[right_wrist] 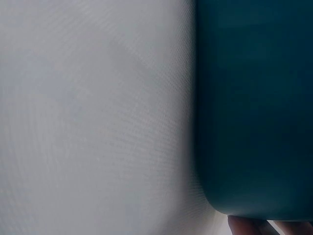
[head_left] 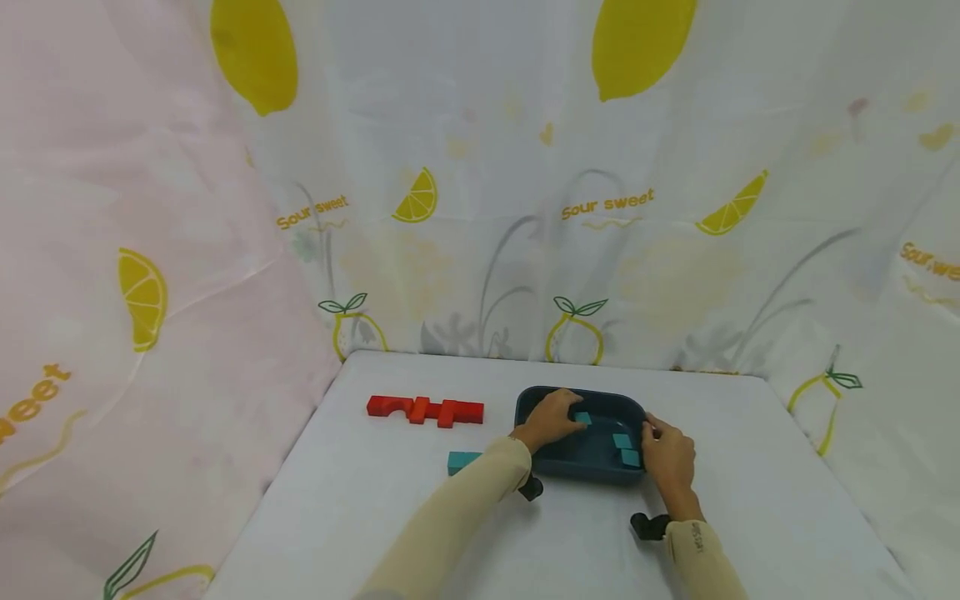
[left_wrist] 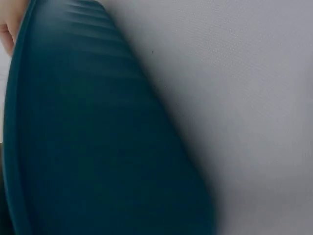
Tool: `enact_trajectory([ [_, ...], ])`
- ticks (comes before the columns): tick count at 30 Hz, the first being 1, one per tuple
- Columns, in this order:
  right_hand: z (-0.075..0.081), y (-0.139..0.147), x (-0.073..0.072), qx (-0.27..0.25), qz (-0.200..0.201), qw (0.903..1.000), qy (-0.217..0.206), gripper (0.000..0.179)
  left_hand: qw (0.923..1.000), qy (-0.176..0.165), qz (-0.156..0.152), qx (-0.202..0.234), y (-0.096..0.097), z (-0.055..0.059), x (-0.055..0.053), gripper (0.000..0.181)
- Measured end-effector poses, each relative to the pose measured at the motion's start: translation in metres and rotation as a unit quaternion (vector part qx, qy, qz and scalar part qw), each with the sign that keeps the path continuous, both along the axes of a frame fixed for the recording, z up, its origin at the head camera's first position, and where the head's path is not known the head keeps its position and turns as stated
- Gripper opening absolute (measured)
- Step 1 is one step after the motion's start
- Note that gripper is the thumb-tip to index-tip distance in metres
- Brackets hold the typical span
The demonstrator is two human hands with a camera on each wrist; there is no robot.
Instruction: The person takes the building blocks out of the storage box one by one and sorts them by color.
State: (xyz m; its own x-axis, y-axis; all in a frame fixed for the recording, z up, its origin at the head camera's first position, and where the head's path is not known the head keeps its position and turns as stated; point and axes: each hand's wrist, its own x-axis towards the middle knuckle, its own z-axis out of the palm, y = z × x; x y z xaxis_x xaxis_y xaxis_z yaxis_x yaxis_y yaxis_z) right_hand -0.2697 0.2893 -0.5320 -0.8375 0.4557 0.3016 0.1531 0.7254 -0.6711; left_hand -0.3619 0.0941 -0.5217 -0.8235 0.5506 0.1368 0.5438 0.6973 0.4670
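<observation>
A dark blue-teal plastic basin (head_left: 581, 473) stands on the white table. My left hand (head_left: 551, 418) reaches over its left side, thumb and fingers curled about a small teal block (head_left: 582, 417) inside. At the basin's right end, my right hand (head_left: 669, 454) grips the rim, with the thumb partly hidden. Two more teal blocks, an upper one (head_left: 622, 441) and a lower one (head_left: 630, 457), lie on the basin floor near that hand. In the left wrist view the basin's outer wall (left_wrist: 98, 132) hides the left hand's fingers. Right fingertips (right_wrist: 247, 226) touch the basin's end in the right wrist view.
Several red blocks (head_left: 425, 409), one with an arch cut-out, form a row at the table's back left. Another teal block (head_left: 462, 462) lies left of the basin, partly behind the left sleeve (head_left: 457, 525). A lemon-print curtain (head_left: 480, 275) hangs behind the white table (head_left: 337, 500).
</observation>
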Motion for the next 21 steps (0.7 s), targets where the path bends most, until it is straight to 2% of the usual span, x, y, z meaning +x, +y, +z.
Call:
enact_trajectory([
  [6,0.000,0.000,-0.001,-0.002,-0.001,1.0000,-0.005,0.033,0.9994,-0.029,0.020,-0.004,0.004,-0.008,0.001,0.055],
  [11,0.002,-0.001,-0.001,-0.001,-0.001,0.9999,-0.016,0.034,0.9991,-0.033,0.027,0.007,0.009,-0.015,0.000,0.054],
  [14,0.003,-0.003,-0.001,-0.004,-0.001,0.9998,-0.018,0.034,0.9985,-0.037,0.032,0.024,0.011,-0.017,0.000,0.046],
  [21,0.005,-0.003,0.000,-0.002,0.000,0.9998,-0.022,0.034,0.9983,-0.010,0.033,0.046,0.012,-0.021,-0.001,0.028],
])
